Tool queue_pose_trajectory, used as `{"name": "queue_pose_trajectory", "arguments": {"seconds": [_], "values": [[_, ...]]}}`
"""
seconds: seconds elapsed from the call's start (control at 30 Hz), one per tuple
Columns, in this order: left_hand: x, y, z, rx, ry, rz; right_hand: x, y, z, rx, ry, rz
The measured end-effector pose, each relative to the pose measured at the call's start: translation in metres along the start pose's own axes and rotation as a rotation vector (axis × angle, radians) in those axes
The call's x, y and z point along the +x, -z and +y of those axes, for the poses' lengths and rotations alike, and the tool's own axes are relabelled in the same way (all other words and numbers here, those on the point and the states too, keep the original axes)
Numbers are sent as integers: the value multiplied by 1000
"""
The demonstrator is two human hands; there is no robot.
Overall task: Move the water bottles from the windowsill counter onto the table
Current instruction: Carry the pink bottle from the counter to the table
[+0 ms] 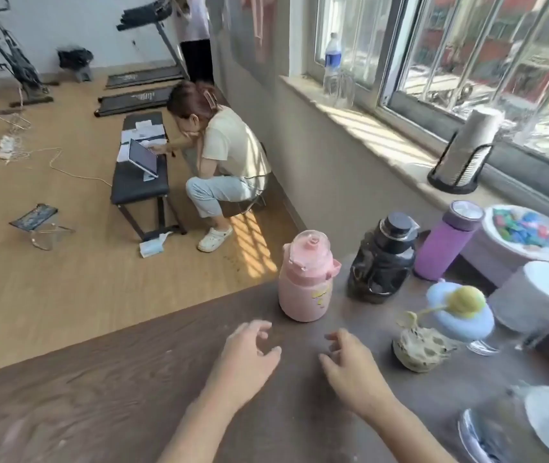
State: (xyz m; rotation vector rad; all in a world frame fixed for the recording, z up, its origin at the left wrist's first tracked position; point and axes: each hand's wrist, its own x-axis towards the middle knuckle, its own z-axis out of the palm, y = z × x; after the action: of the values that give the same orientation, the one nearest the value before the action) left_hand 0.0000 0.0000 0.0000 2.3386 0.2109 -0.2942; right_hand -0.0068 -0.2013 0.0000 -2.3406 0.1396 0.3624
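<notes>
A pink bottle (305,279), a black bottle (383,259) and a purple bottle (447,240) stand upright on the dark wooden table (116,379) near its far edge. A clear plastic water bottle with a blue label (332,66) stands on the windowsill counter (376,135), far left by the window. My left hand (249,355) hovers over the table just in front of the pink bottle, fingers apart and holding nothing. My right hand (350,362) hovers beside it, also open and empty.
A stack of paper cups in a black holder (467,148) stands on the sill. On the table's right are a lotus-pod ornament (420,345), a blue lidded cup (460,315), white bowls (534,228) and plates. A person crouches at a bench (139,175) on the floor.
</notes>
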Motion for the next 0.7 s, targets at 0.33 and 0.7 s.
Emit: {"name": "queue_pose_trajectory", "arguments": {"seconds": [0.33,0.7], "values": [[78,-21,29,18,-61,56,78,6,11,119,108,112],[89,-20,16,-211,-188,70,89,11,3,251,169,84]]}}
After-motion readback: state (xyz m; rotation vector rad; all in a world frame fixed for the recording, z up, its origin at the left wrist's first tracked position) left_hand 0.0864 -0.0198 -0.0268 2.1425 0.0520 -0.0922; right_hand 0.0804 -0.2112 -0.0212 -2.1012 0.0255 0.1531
